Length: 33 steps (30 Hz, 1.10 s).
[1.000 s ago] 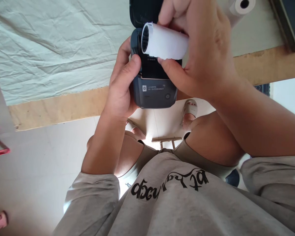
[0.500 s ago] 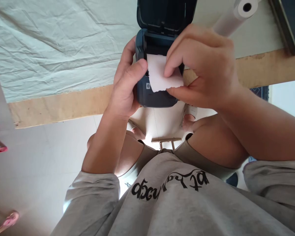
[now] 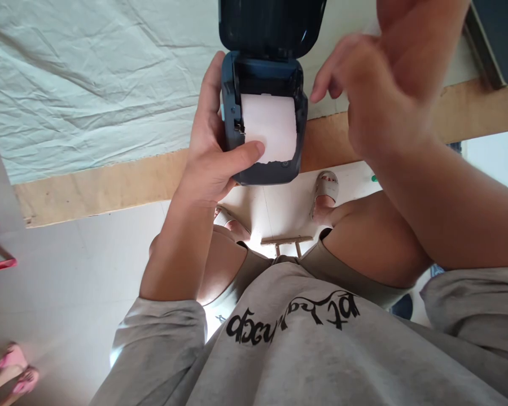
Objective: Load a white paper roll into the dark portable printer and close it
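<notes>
My left hand (image 3: pixel 214 149) is closed around a dark blue portable printer (image 3: pixel 265 176), its thumb pressing on white paper (image 3: pixel 273 127) in the printer's compartment. The paper's torn edge lies over the front of the body. At the top of the view, the printer's black lid (image 3: pixel 273 25) stands raised. My right hand (image 3: pixel 364 84) is apart from the printer, off its right side, smeared by motion. Some fingers stretch leftward with nothing seen in them. A blurred patch of skin above that hand reaches the top edge; which part it belongs to is unclear.
A pale wrinkled cloth (image 3: pixel 88 84) covers the table, whose wooden edge (image 3: pixel 105 180) runs beneath the printer. A dark flat object (image 3: pixel 502 39) lies at the top right. Red bars (image 3: pixel 0 264) stand at left. Another person's pink-shod feet (image 3: pixel 19 366) show at lower left.
My right hand has let go of the paper and moved up and right. The paper now lies flatter, under my left thumb. The printer has shifted slightly left. The paper roll is now hidden.
</notes>
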Available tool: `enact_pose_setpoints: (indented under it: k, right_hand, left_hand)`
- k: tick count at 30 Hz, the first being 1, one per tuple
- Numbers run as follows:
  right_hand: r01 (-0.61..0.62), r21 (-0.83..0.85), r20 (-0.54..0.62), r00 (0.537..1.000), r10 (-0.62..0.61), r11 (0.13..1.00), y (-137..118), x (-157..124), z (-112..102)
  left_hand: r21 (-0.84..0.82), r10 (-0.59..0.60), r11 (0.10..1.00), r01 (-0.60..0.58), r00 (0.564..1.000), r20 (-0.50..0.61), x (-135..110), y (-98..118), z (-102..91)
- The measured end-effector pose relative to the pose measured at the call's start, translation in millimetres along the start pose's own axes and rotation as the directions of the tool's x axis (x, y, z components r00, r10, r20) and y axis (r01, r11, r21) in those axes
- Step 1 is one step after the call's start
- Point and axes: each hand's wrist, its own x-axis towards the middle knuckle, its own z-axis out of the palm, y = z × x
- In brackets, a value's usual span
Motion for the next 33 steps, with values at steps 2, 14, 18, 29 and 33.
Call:
enact_pose_setpoints:
  k: [2,14,18,29,33]
  right_hand:
    - [0.091,0.028,-0.153,0.984,-0.086,0.995,-3.0,2.5,1.6]
    - [-0.031,0.000,0.354,0.935,0.029,1.000,3.7,3.0,3.9]
    - [0.013,-0.039,0.383,0.924,0.003,0.999,5.0,4.7,3.1]
    - [0.088,-0.025,0.359,0.930,-0.073,0.996,12.5,5.3,3.0]
    - [0.100,0.025,0.334,0.937,-0.103,0.995,17.7,5.6,3.7]
  left_hand:
    - [0.022,-0.001,1.000,0.002,1.000,-0.016,-0.6,0.5,0.2]
    - [0.025,0.043,0.999,-0.040,0.992,-0.122,-3.4,5.2,16.9]
    - [0.033,0.002,0.999,0.001,0.996,-0.091,-3.8,4.7,13.3]
    - [-0.085,-0.036,0.996,0.029,0.996,-0.076,-5.2,13.5,21.0]
    - [-0.140,-0.073,0.988,0.065,0.996,-0.051,-1.8,20.1,26.5]
